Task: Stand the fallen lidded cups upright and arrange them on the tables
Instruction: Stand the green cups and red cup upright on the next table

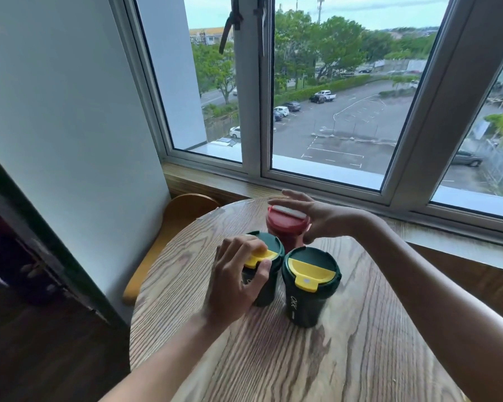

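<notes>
Three lidded cups stand upright in a tight cluster on the round wooden desk (317, 358) in front of me. My left hand (238, 282) wraps the left green cup (263, 291) from its left side, fingers curled over the rim and yellow flap of its lid, so I am holding it near the top. Just to its right stands the second green cup (308, 297), its yellow lid flap facing me and pale lettering running down its dark side; nothing touches its lid. The two green cups stand very close together, and I cannot tell whether their sides meet.

Behind them, farther from me, is the red cup (285, 227) with a red lid and a white strip across the top. My right hand (311, 219) hovers at it from the right, fingers spread wide, some over the lid and the thumb down by its right side; it is open and not clearly gripping.

A wooden chair (172, 233) sits at the far left of the desk, and a window (331, 97) overlooking a car park fills the far wall.
</notes>
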